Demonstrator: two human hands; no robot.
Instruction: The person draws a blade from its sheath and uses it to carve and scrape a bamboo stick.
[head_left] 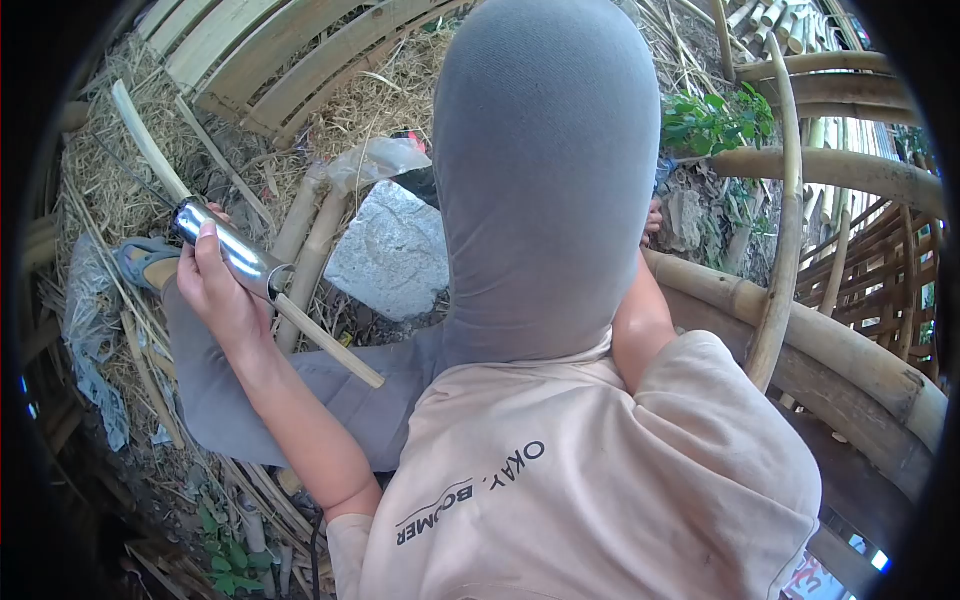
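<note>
Tube [232, 252], left of the stone [390, 250], sits in the closed left hand [212, 278]; right hand [652, 222] partly hidden, grip unclear.

Shiny cylinder [243, 259], pale wood [147, 140] jutting both ends.

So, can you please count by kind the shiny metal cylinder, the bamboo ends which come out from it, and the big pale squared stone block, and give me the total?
Metal cylinder, held in the left hand: 1
Bamboo ends, upper and lower: 2
Big pale squared stone block: 1
Total: 4
</note>
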